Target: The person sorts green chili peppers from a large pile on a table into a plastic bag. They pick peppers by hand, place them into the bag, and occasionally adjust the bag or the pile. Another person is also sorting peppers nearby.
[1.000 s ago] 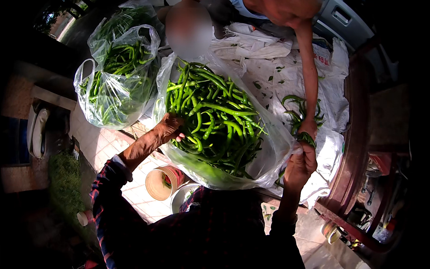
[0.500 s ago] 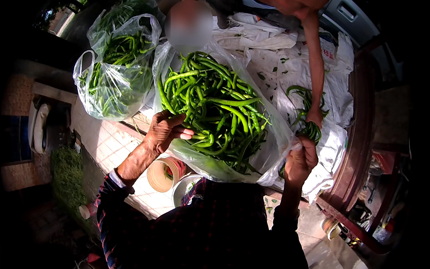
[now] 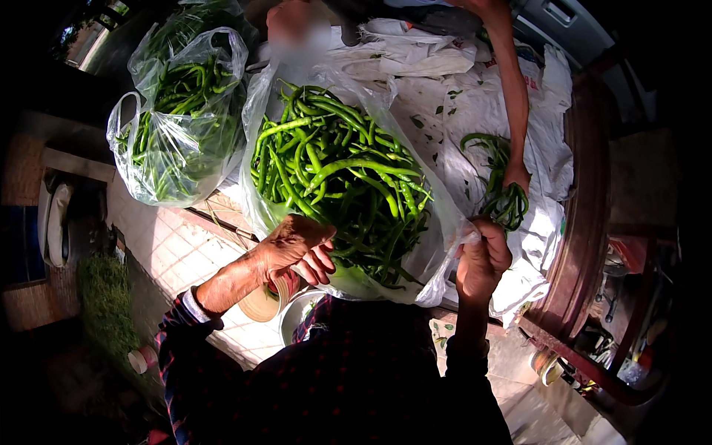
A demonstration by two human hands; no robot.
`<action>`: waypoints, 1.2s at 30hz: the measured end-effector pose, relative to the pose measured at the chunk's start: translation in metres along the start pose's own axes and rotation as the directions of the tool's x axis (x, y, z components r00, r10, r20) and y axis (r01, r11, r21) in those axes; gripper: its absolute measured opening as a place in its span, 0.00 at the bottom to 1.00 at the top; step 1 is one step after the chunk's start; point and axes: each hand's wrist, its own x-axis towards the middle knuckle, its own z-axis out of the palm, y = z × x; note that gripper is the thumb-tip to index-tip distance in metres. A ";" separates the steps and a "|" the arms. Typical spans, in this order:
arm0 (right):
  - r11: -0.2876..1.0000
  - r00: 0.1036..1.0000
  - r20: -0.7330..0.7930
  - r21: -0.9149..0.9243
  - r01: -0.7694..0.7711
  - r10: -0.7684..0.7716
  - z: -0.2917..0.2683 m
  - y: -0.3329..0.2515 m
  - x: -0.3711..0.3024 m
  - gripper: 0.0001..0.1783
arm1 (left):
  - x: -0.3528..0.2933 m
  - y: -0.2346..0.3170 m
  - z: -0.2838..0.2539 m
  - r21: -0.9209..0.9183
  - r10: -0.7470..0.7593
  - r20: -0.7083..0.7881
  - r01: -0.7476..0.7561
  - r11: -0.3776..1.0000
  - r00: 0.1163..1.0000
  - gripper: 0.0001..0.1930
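Observation:
Long green chili peppers (image 3: 337, 170) fill an open clear plastic bag (image 3: 434, 256) in front of me. My right hand (image 3: 482, 256) pinches the bag's right edge between thumb and fingers and holds it up. At the near left side of the pile is my left hand (image 3: 300, 248), its fingers loosely bent and apart, with nothing visible in them; whether the fingertips touch the peppers or the bag cannot be made out. Just beyond my right hand, another person's hand (image 3: 517, 178) reaches down onto a bunch of green peppers (image 3: 493, 159) on a white sheet.
A second clear bag (image 3: 174, 167) of green peppers stands at the left. The white woven sheet (image 3: 463, 119), scattered with leaves, covers the surface. Below my left hand are a tan bucket (image 3: 259, 305) and a pale metal basin (image 3: 291, 319). A dark red wooden frame (image 3: 586, 222) runs along the right.
My left hand has moved right and nearer to me, its fingers now turned downward. A long pepper atop the pile has shifted. My right hand keeps its pinch on the bag.

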 end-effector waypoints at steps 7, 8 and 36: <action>1.000 1.000 0.008 -0.008 0.005 -0.005 0.004 -0.002 0.000 0.07 | 0.034 0.022 -0.014 0.955 0.795 0.086 -0.278 0.107 0.600 0.16; 1.000 1.000 0.007 -0.018 -0.005 0.005 0.005 -0.001 -0.001 0.07 | 0.042 0.019 -0.014 0.984 0.737 0.120 -0.180 0.002 0.665 0.18; 0.979 0.956 -0.286 0.204 -0.005 0.064 -0.041 0.002 -0.006 0.10 | 0.085 0.001 -0.014 0.957 0.713 -0.190 0.289 -0.018 0.675 0.04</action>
